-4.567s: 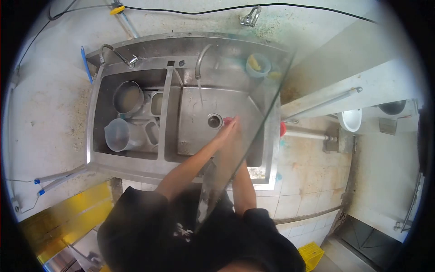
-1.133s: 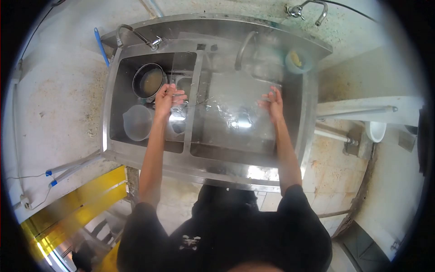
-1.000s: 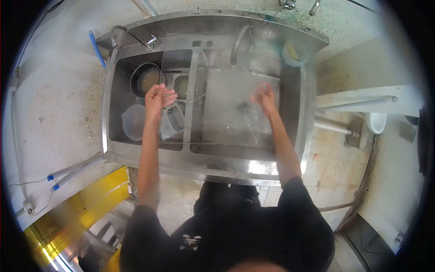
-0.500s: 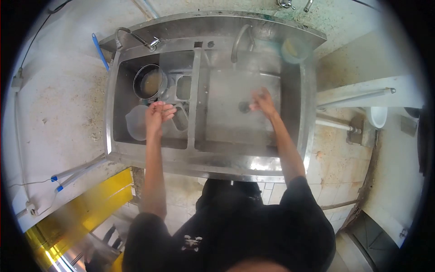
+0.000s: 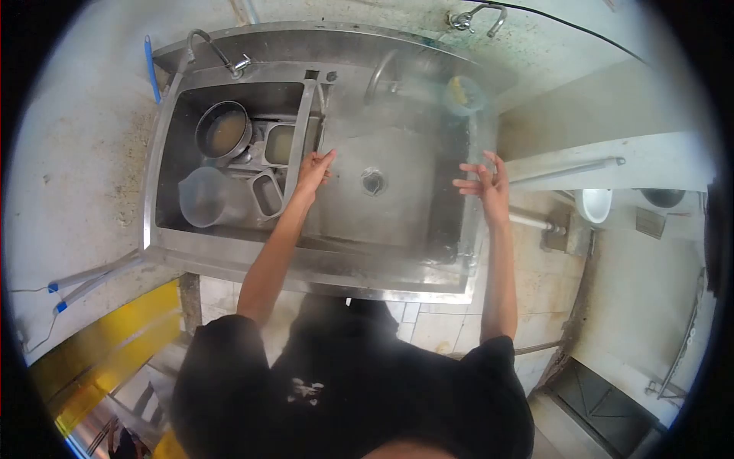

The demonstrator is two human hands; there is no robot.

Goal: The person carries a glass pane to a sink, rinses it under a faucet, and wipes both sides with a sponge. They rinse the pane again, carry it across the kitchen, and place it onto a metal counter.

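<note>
My left hand (image 5: 313,174) is over the divider (image 5: 306,126) between the two sink basins, its fingers curled in and the thumb sticking out. I see nothing in it. My right hand (image 5: 488,181) is raised over the right rim of the sink, fingers spread and holding nothing. Between my hands lies the right basin (image 5: 405,164), wet at the bottom, with a round drain (image 5: 373,181). In the left basin are a round metal pot (image 5: 224,130) with cloudy liquid, a translucent plastic tub (image 5: 203,197), and two rectangular metal containers, one upper (image 5: 280,145) and one lower (image 5: 267,194).
A left faucet (image 5: 229,63) and a curved spout (image 5: 376,76) rise along the sink's back edge. At the back right corner stands a translucent bowl (image 5: 464,96) with something yellow inside. A wall tap (image 5: 466,21) is above. Pipes (image 5: 527,219) run to the right. The lens is hazy in places.
My right hand has moved from over the right basin to its right rim, fingers spreading. My left hand has moved right to the divider and its fingers have curled. The camera view has shifted.
</note>
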